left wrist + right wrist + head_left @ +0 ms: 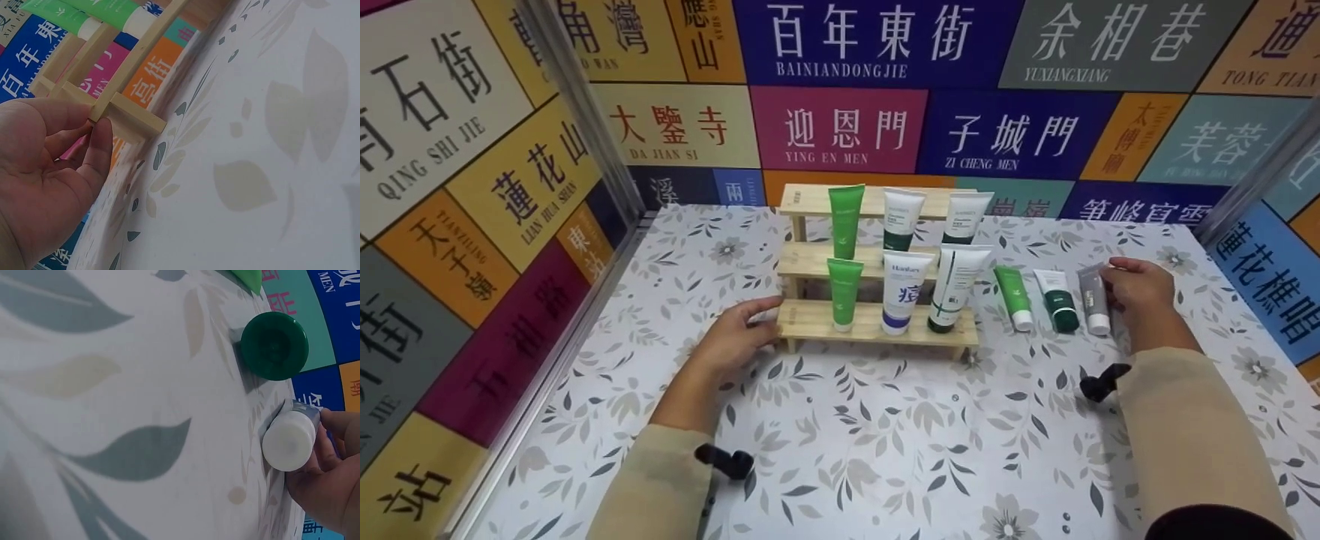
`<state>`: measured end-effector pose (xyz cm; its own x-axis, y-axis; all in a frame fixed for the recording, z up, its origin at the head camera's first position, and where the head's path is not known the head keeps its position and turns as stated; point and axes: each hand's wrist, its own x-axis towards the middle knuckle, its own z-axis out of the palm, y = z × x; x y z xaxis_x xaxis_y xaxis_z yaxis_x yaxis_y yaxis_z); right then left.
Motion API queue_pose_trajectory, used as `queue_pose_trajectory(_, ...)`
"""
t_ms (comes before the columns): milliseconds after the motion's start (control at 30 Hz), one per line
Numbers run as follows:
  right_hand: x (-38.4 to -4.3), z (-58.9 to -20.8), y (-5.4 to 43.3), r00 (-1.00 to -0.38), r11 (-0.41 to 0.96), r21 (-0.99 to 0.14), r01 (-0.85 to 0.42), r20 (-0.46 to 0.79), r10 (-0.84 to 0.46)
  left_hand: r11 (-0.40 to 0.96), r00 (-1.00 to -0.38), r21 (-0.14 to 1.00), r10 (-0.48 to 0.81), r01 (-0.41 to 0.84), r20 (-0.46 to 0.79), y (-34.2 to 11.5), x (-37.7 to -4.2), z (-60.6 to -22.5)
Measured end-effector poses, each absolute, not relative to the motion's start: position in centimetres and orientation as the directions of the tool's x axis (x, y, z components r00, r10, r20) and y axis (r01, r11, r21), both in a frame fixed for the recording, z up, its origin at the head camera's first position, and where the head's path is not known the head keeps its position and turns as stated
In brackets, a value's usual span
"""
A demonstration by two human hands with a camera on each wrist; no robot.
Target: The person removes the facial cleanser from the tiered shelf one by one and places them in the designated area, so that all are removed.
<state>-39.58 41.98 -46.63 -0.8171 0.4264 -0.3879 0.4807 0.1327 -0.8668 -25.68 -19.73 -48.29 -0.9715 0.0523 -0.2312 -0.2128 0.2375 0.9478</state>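
My left hand (733, 337) pinches the left end of a three-step wooden rack (877, 335) between thumb and fingers, seen close up in the left wrist view. With my right hand (1144, 300) I grip a grey tube (1095, 298) with a white cap (288, 441), lying on the table. To its left lie a white-and-green tube (1056, 300) and a green tube (1014, 298). On the rack's lowest step stand a small green tube (845, 294), a white tube with a blue cap (903, 291) and a white tube with a dark green cap (958, 286).
Behind them, on the middle step, stand a green tube (846, 220) and two white-and-dark-green tubes, left (901, 217) and right (966, 216). A floral cloth (877, 450) covers the table. Colourful sign-printed walls (840, 127) close off the back and sides.
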Motion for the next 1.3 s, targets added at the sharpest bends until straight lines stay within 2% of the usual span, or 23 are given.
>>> queue_pose_trajectory(300, -38.7, -46.5, 42.5, -0.821, 0.132, -0.868, 0.479, -0.39, 0.417, 0.221, -0.978, 0.959, 0.07, -0.178, -0.198, -19.7, -25.5, -48.4)
queue_pose_trajectory(633, -37.7, -46.2, 42.9, -0.824, 0.059, -0.885, 0.462, -0.403, 0.397, 0.236, -0.973, 0.95, 0.06, -0.203, -0.223, -19.7, -25.5, -48.4)
queue_pose_trajectory(1033, -36.0, -44.5, 42.2, -0.869, -0.018, -0.926, 0.376, -0.359, 0.339, 0.229, -0.97, 0.949, 0.057, -0.217, -0.235, -19.7, -25.7, -48.3)
queue_pose_trajectory(1300, -35.2, -43.5, 40.1, -0.914, -0.075, -0.966, 0.246, -0.257, 0.313, 0.196, -0.967, 0.952, 0.053, -0.236, -0.25, -19.6, -25.7, -48.5)
